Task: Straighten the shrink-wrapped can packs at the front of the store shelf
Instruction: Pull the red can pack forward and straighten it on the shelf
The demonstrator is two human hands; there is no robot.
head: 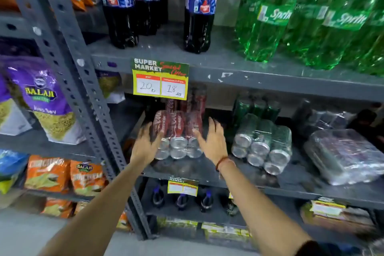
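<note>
A shop: price tag (160,81) (20, 18) on stocked steel shelving (270,77).

red can pack (179,129), green can pack (268,139) — grey shelf (270,185)

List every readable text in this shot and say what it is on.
"SUPER MARKET", "20", "18": price tag
"Sprite": green bottles
"BALAJI": purple bag
"BALAJI": orange bag
Too blurred: cola bottle labels, red can pack, lower tag, green can pack.
</note>
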